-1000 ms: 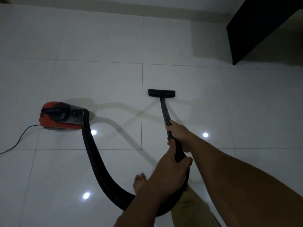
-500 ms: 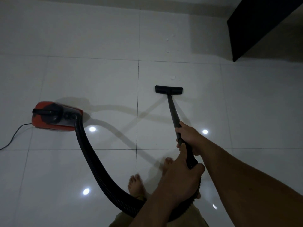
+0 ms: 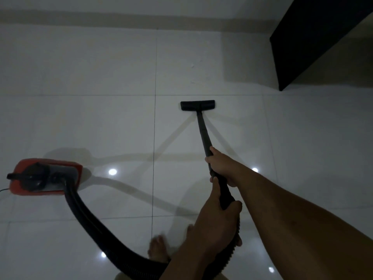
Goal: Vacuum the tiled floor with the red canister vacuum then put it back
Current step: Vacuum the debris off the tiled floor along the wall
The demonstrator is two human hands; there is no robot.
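Note:
The red canister vacuum (image 3: 44, 176) sits on the white tiled floor (image 3: 101, 122) at the left, its black ribbed hose (image 3: 96, 229) curving down and right to the wand. The black wand (image 3: 202, 132) runs forward to a flat black floor nozzle (image 3: 197, 105) lying on the tiles. My right hand (image 3: 223, 164) grips the wand higher up. My left hand (image 3: 218, 223) grips the handle end where the hose joins.
A dark piece of furniture (image 3: 314, 41) stands at the upper right. The wall base (image 3: 121, 17) runs along the far edge. My bare feet (image 3: 159, 249) stand below the hands. A power cord (image 3: 3, 190) trails off the left edge. Small white specks (image 3: 192, 66) lie beyond the nozzle.
The nozzle has been pushed forward and rightward across the tiles. I have stepped forward; the canister now sits further left and lower in view.

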